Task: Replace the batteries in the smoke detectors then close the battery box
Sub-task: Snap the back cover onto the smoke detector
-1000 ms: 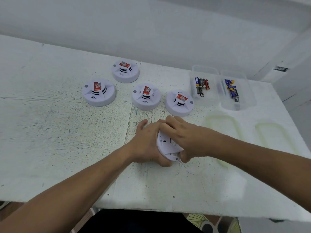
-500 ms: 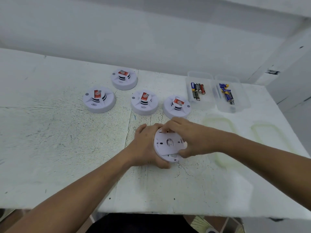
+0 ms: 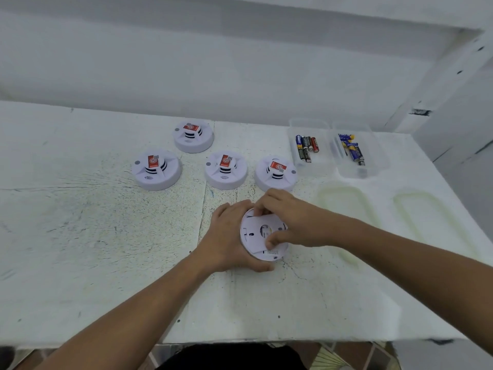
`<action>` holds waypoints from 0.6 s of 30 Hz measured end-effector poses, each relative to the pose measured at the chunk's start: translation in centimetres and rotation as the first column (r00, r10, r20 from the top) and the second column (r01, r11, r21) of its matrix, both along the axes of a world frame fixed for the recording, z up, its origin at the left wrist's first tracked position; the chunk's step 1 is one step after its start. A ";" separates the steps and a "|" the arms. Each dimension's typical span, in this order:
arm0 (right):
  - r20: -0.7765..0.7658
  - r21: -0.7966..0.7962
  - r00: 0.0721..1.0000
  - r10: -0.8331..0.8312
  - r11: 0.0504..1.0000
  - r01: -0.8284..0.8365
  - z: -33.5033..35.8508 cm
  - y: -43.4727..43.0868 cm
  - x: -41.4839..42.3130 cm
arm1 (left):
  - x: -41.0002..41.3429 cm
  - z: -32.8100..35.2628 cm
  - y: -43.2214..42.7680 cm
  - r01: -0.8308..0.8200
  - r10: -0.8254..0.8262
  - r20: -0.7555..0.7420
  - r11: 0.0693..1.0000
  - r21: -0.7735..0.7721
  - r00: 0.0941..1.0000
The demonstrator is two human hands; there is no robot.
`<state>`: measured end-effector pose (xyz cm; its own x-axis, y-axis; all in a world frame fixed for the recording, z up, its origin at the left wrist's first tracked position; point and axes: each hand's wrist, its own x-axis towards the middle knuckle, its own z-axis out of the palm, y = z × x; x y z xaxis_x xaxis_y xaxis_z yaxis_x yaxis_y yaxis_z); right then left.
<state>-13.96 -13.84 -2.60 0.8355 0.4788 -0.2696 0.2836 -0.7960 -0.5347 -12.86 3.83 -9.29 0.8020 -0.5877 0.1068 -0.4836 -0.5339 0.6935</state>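
Two hands grip one smoke detector; four other detectors, two boxes beyond.

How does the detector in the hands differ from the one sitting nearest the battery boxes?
The held detector shows its flat back; the nearest detector shows its domed front with a red label. The held detector is gripped by the left hand and right hand; the nearest detector sits untouched on the table. Both are round and white.

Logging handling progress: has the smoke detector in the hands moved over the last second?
Yes. The held smoke detector has tipped from nearly edge-on to back facing up, yet stays just right of the table seam.
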 end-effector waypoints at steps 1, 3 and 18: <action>-0.006 -0.019 1.000 0.017 1.000 -0.017 0.1 0.1 0.2 | 0.0 0.0 -0.1 -0.004 0.004 0.009 1.000 0.008 1.000; -0.010 -0.045 0.999 0.042 0.998 -0.042 0.4 0.3 0.5 | -0.1 0.0 -0.1 -0.006 0.006 0.013 1.000 0.019 1.000; 0.010 0.347 0.901 -0.433 0.847 0.403 0.1 -0.2 -2.9 | -0.7 0.1 0.7 0.015 -0.015 -0.022 0.999 0.034 1.000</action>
